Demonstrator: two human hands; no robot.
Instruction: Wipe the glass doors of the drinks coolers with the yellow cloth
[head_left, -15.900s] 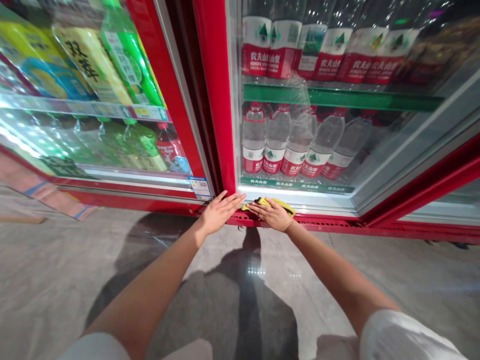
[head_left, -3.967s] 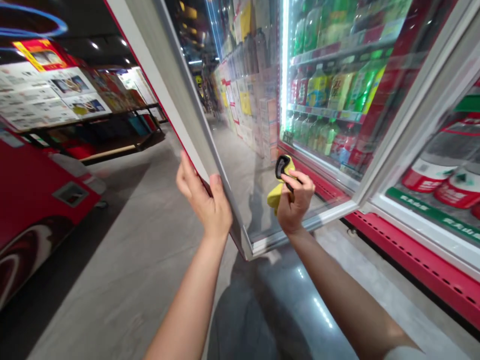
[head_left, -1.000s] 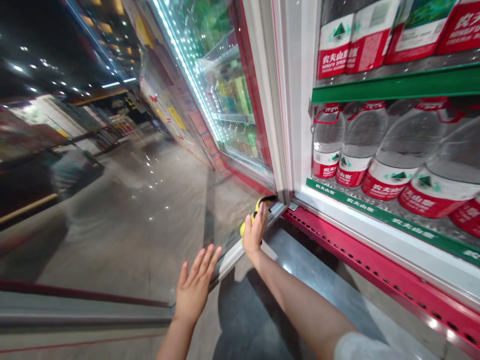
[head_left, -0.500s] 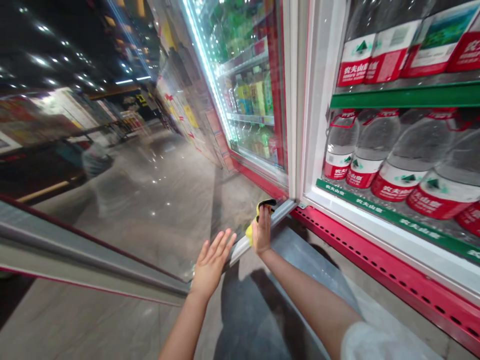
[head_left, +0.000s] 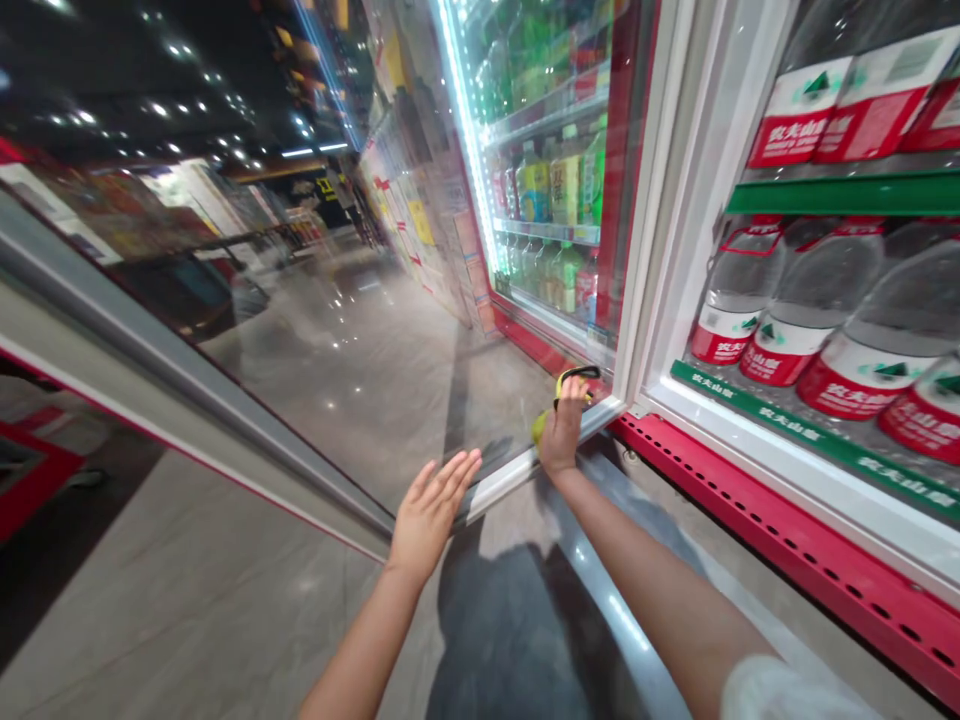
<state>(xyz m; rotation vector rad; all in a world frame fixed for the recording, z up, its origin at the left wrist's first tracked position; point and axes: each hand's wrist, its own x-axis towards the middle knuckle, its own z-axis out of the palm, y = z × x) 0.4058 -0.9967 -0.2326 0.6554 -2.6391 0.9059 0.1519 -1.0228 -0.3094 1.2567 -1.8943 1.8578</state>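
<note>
A glass fridge door stands swung out from the cooler on the right. My left hand lies on the door's lower corner, fingers stretched out and holding nothing. Farther along the bottom frame, close to the hinge side, my right hand presses a yellow and black cloth against the lower part of the door. The cloth's edges stick out past the fingers; the rest of it is hidden under the hand.
Large water bottles with red and white labels fill the cooler shelves, behind green shelf strips. A red perforated base panel runs beneath. Through the glass, another lit drinks fridge shows.
My right hand has slid the cloth along the bottom frame toward the hinge. My left hand stays at the door's corner. The view has shifted left.
</note>
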